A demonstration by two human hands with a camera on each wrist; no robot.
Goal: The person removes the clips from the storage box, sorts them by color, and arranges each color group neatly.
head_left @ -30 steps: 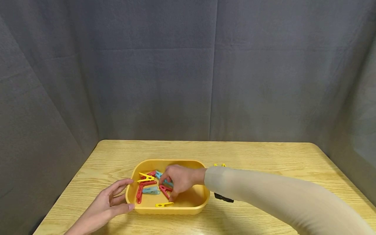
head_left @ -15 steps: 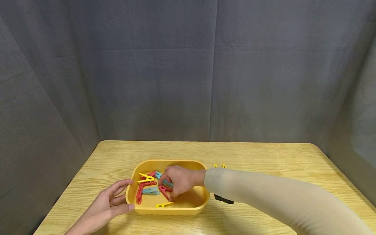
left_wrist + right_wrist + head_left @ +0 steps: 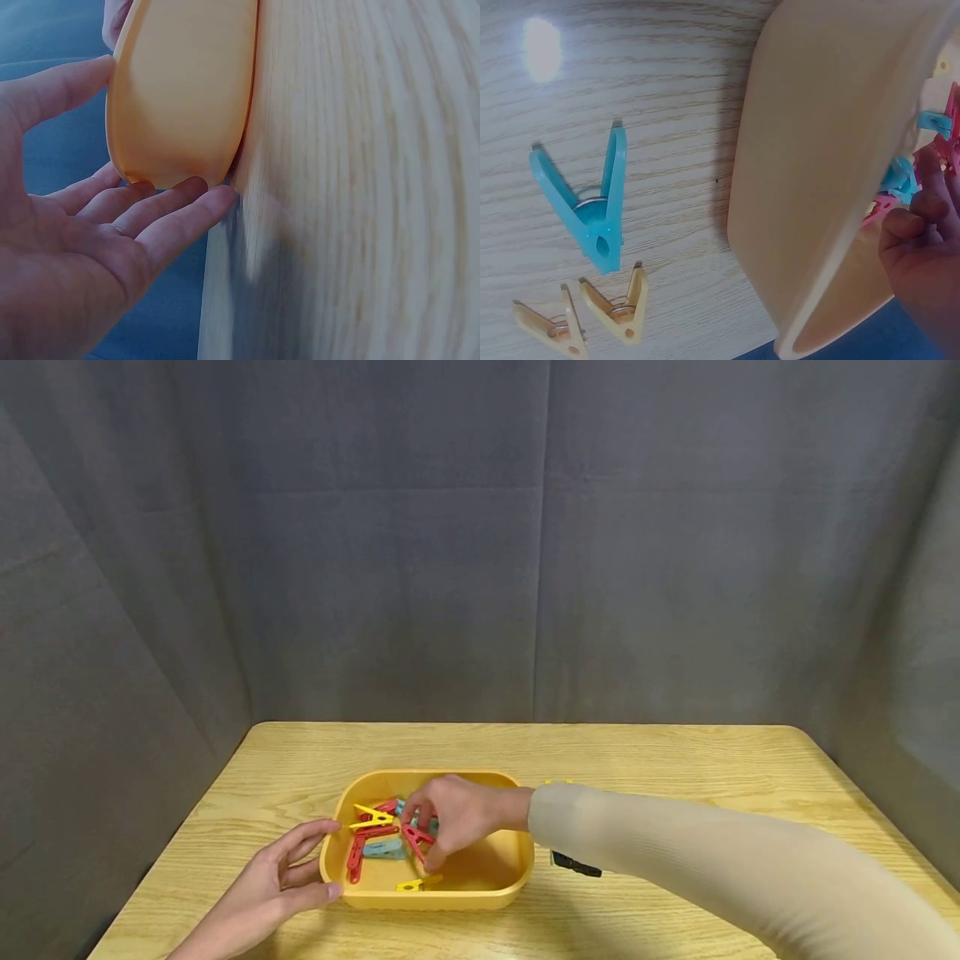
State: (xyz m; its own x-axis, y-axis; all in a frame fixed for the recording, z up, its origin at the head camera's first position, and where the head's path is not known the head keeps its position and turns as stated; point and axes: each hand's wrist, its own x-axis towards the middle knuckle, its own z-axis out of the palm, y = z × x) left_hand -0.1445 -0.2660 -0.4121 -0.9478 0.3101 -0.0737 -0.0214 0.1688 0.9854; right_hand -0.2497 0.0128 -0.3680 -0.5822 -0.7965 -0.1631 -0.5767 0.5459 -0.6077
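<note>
My right hand [image 3: 459, 818] is reaching down into the yellow tub [image 3: 495, 864], and my thumb and fingers are pinching a red clip [image 3: 413, 837]. The red clip is sitting near the middle of the tub, with its legs pointing toward me and to my right. My left hand [image 3: 262, 881] is staying wide, with its thumb and fingers spreading apart and touching the left end of the tub. To the left of the red clip, a yellow clip [image 3: 385, 817] is lying on top of some other red clips [image 3: 355, 860]. A pale blue clip [image 3: 382, 849] is resting just beside them, and more blue is peeking out by my right fingers. One more yellow clip is lying near the front wall. Outside, on the wooden table [image 3: 675, 760], a blue clip [image 3: 598, 232] is lying with two small yellow clips [image 3: 636, 311] near it, right of the tub. My cream sleeve [image 3: 660, 839] is covering part of that side. A dark grey cloth [image 3: 397, 593] is hanging behind the table.
</note>
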